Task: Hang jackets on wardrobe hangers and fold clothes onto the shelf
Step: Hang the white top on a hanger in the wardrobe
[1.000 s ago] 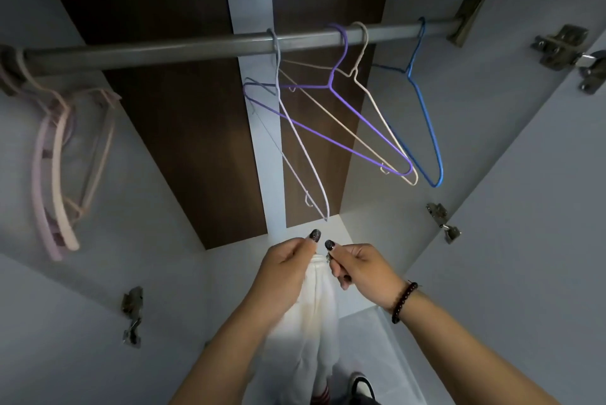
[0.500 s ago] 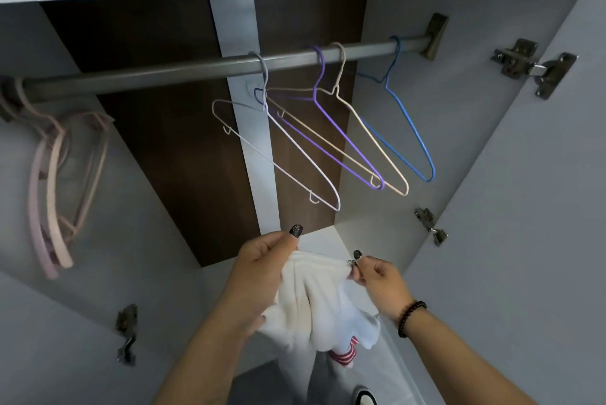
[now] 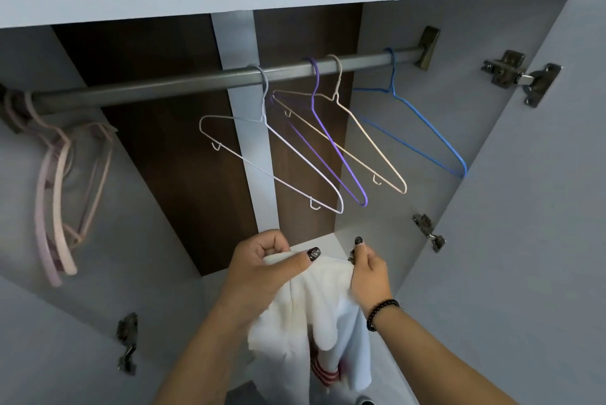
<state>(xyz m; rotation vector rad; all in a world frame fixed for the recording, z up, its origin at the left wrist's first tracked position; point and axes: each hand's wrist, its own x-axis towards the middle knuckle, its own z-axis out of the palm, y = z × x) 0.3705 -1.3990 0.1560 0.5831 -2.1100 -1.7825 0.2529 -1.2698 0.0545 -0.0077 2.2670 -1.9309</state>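
Left hand [image 3: 262, 268] and right hand [image 3: 369, 273] each grip the top edge of a white jacket [image 3: 314, 316] with red-striped cuff, below wire hangers [image 3: 272, 158]; no readable writing.

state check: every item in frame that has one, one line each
White garment: bunched, held by both hands.
Left hand: grips garment.
Right hand: pinches garment edge.
Four wire hangers: on rail, bare.
Pink hangers: on rail's left end, bare.
Wardrobe door: open.
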